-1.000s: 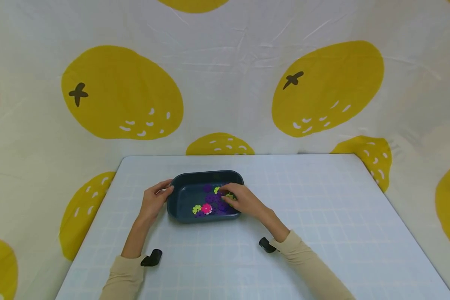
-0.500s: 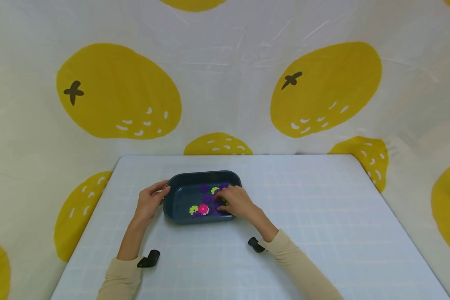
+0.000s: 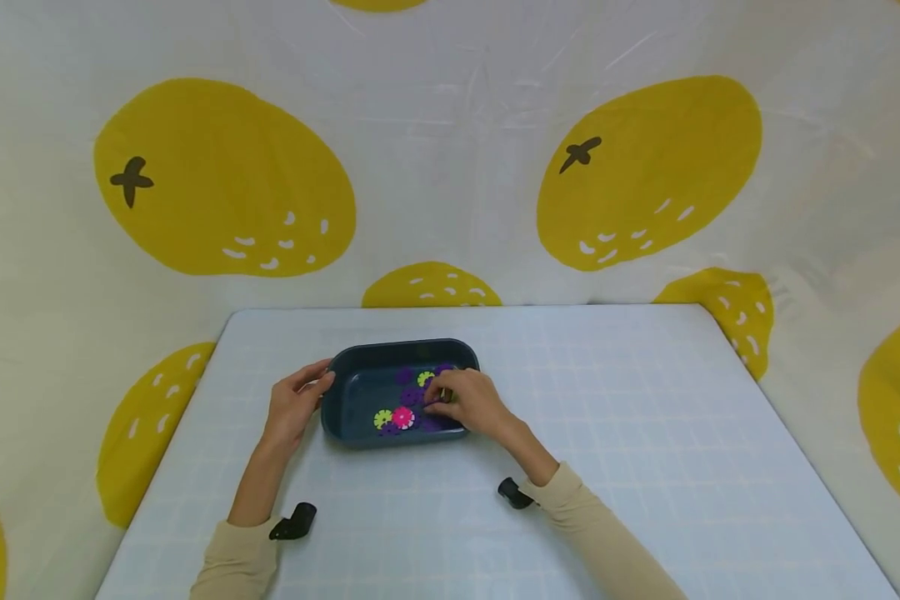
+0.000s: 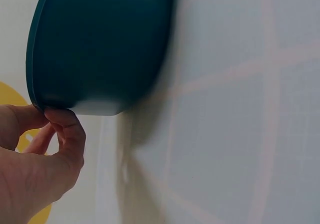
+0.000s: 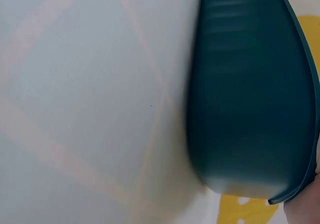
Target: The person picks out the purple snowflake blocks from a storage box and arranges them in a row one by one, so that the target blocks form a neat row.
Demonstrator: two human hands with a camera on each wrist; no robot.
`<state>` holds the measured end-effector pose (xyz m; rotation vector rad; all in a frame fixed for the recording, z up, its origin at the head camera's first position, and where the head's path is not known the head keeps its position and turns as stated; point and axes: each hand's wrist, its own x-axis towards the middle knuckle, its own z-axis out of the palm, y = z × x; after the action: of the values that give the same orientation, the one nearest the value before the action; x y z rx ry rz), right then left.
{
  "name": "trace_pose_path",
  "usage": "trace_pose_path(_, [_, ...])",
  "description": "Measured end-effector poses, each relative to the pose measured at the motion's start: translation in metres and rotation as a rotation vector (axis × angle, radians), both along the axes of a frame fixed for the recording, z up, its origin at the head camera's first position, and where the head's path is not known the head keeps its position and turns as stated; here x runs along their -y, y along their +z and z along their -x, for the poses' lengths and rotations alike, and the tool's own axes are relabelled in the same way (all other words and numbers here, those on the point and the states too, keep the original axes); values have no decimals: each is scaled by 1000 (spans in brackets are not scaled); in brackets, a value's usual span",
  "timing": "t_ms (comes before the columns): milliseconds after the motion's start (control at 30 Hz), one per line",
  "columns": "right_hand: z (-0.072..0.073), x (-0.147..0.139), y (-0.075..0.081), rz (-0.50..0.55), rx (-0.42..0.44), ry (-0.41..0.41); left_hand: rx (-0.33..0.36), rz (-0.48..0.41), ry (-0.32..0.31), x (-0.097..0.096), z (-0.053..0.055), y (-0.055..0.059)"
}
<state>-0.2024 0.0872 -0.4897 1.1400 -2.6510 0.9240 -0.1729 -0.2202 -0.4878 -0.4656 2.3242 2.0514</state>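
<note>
In the head view, with twelve pointing to the far side, the person's left hand pinches the dark blue tray by its rim at nine o'clock, and the left-wrist view shows the thumb and a finger meeting at that edge. The right hand reaches over the rim at three o'clock, its fingers curled and the fingertips drawn narrow, down among the notched pieces. A purple edge shows at those fingertips; whether it is pinched or lies behind them, one cannot tell, and the right-wrist view has the tray wall in the way.

From the right fingertips, several purple pieces lie just beside at about ten o'clock, a pink piece near at eight, and a yellow-green piece next to the pink one, farther along that side. A second yellow-green disc sits near at twelve. The tray rests on a pale checked tabletop.
</note>
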Motion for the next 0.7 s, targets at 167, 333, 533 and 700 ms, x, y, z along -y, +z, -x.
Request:
trace_pose_path(167, [0, -3, -3, 131, -16, 46, -5, 20, 13, 1, 0, 3])
trace_pose_path(333, [3, -10, -5, 236, 21, 99, -14, 38, 27, -1, 1, 2])
trace_pose_path(533, [11, -24, -7, 368, 126, 97, -27, 41, 34, -3, -1, 2])
trace_pose_path(700, [17, -34, -4, 475, 268, 30, -42, 16, 40, -5, -1, 1])
